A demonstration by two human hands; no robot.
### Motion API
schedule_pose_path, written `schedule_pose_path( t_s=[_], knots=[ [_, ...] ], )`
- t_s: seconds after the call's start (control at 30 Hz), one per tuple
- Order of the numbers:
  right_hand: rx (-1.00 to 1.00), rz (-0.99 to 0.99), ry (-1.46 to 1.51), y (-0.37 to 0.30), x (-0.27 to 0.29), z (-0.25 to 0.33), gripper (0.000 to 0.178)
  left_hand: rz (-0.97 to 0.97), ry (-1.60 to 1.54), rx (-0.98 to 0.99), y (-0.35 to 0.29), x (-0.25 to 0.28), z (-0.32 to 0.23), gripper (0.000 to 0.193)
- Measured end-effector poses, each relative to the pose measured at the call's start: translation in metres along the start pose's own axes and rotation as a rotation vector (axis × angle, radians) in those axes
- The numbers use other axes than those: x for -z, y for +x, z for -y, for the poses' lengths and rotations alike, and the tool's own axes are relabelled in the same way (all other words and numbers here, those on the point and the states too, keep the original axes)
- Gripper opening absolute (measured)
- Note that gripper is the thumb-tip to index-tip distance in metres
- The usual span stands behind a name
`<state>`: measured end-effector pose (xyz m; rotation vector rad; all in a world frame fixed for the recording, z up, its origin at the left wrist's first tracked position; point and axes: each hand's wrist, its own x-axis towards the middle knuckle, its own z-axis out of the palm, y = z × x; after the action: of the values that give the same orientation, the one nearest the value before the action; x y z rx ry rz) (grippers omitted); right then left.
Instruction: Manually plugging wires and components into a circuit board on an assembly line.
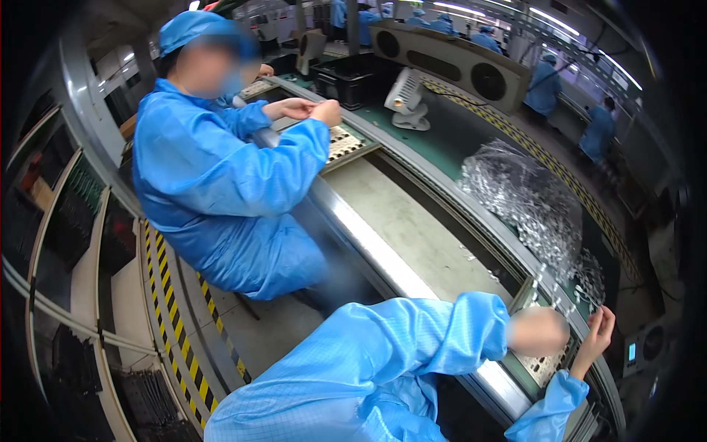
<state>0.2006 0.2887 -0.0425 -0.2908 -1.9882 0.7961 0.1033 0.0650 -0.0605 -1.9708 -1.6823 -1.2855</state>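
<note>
The right hand [599, 333], fingertips close together, seems to be doing fiddly picking beside the holey tray [543, 368], below the left hand [539, 331] (too blurry to tell its fingers), and gentle aim seems needed next.

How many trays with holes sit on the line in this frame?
2 clearly: the near tray by the wearer's left hand, and the far tray before the co-worker. Possibly a third, partly hidden, beyond that co-worker.
</note>
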Motion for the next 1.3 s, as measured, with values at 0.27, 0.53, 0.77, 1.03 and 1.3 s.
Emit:
schedule_pose_path(
  t_s=[0.27, 0.53, 0.77, 1.03, 1.3],
  knots=[
    [-0.021, -0.056, -0.025, -0.006, 0.015, 0.01, 0.017, -0.087, -0.234, 0.027, -0.001, 0.014, -0.025, 0.016],
    [0.029, -0.116, 0.055, 0.009, -0.003, 0.032, 0.017, -0.22, 0.091, -0.132, 0.007, 0.043, -0.023, 0.026],
    [0.055, -0.131, 0.027, 0.013, 0.006, 0.045, 0.012, 0.003, 0.389, -0.094, 0.005, 0.036, -0.04, 0.021],
    [0.189, -0.188, -0.069, 0.01, 0.006, 0.062, 0.016, 0.142, 0.538, 0.041, 0.001, 0.045, -0.06, 0.019],
    [0.252, -0.196, -0.041, 0.009, 0.013, 0.056, 0.016, 0.31, 0.639, -0.019, -0.007, 0.04, -0.062, 0.015]
  ],
)
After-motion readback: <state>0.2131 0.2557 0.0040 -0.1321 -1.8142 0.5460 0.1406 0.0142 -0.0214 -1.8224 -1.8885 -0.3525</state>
